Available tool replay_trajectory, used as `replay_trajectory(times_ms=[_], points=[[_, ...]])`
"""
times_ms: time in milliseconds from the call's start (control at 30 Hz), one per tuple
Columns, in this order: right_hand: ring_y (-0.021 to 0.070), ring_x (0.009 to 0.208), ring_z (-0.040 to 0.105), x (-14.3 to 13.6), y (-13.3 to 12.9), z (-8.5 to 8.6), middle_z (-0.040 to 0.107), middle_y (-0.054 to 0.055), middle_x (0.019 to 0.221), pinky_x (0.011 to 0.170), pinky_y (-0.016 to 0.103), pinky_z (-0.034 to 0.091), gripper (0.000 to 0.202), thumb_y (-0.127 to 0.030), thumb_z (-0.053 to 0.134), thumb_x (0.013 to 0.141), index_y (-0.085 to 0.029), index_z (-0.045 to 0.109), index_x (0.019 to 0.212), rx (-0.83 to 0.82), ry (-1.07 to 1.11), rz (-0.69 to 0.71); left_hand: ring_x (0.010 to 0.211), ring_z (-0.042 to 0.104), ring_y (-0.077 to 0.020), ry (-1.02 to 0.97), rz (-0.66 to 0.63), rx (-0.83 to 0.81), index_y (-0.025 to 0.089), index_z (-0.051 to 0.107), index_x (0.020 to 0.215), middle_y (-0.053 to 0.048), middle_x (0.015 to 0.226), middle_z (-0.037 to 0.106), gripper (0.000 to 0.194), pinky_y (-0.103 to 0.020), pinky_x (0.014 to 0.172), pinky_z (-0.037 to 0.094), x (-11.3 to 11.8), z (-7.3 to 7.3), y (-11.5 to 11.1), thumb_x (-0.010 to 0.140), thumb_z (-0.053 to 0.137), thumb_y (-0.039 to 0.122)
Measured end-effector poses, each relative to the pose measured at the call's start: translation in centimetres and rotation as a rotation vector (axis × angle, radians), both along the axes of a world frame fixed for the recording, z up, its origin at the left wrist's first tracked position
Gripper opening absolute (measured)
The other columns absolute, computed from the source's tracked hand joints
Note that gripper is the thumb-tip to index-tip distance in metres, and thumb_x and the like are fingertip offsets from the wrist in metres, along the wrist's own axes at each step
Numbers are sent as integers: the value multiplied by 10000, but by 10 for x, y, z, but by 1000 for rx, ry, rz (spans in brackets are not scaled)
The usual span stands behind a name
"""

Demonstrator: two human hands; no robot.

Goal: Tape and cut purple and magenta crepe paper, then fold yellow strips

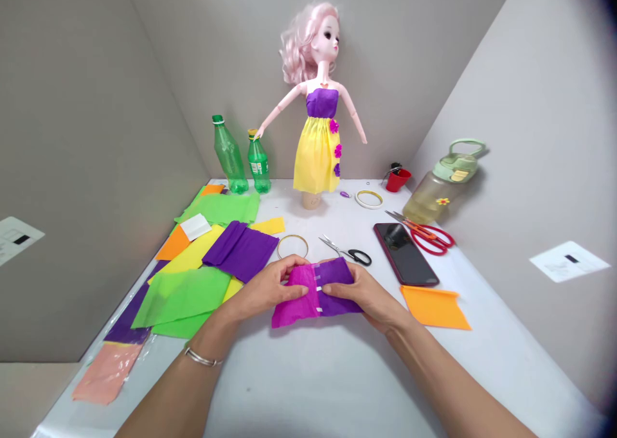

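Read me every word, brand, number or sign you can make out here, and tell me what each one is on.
None can be read for certain.
Small green bottle: printed label, too small to read.
Brown base under the doll: a faint mark, too blurred.
Left wall card: faint print and a black bar, unreadable.
Right wall card: faint print and a black bar, unreadable.

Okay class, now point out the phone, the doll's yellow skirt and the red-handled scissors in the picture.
phone (pixel 405 254): head view, middle of its dark screen
yellow skirt (pixel 315 158): head view, front of the fabric
red-handled scissors (pixel 426 228): head view, on the handle side of the pivot
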State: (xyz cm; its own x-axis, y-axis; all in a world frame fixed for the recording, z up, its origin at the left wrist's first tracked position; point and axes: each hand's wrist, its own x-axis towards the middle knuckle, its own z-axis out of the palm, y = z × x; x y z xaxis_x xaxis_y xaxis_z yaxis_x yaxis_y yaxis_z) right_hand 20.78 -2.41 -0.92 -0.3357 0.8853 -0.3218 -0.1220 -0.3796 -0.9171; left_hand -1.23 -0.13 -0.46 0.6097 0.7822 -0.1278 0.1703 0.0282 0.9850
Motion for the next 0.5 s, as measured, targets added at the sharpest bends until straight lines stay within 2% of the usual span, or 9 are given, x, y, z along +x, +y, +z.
replay_trajectory(times_ms=[100,200,267,300,500], points=[[185,746,672,-1,0,1,732,16,891,723,308,527,433,-286,836,632,-208,699,1035,3,6,-39,1062,611,-232,105,186,202,223,578,1135,-55,1122,642,355,-369,934,489,5,-1,-2,814,708,304],[185,764,671,-1,1,1,735,18,901,722,300,518,408,-286,823,653,-216,703,1037,35,0,-91,1181,542,-243,126,392,477,229,616,979,-48,1137,619,162,-407,1062,388,12,-3,-7,840,684,274],[186,771,668,-1,1,0,736,24,898,720,296,512,396,-282,822,654,-207,708,1026,63,-14,-118,1215,512,-242,95,392,598,225,629,865,-45,1080,621,45,-418,1091,356,17,-5,-11,863,661,257],[189,780,668,-1,1,0,737,27,901,726,297,511,399,-282,822,653,-204,710,1028,73,-22,-127,1232,497,-242,83,371,638,225,634,833,-45,1061,622,46,-421,1102,345,19,-5,-13,868,657,245],[213,836,674,-3,0,0,744,34,937,774,326,510,397,-307,817,663,-207,714,1033,98,-45,-139,1275,457,-249,125,324,761,235,661,837,-49,1071,636,43,-457,1132,307,25,-7,-18,869,662,206]])
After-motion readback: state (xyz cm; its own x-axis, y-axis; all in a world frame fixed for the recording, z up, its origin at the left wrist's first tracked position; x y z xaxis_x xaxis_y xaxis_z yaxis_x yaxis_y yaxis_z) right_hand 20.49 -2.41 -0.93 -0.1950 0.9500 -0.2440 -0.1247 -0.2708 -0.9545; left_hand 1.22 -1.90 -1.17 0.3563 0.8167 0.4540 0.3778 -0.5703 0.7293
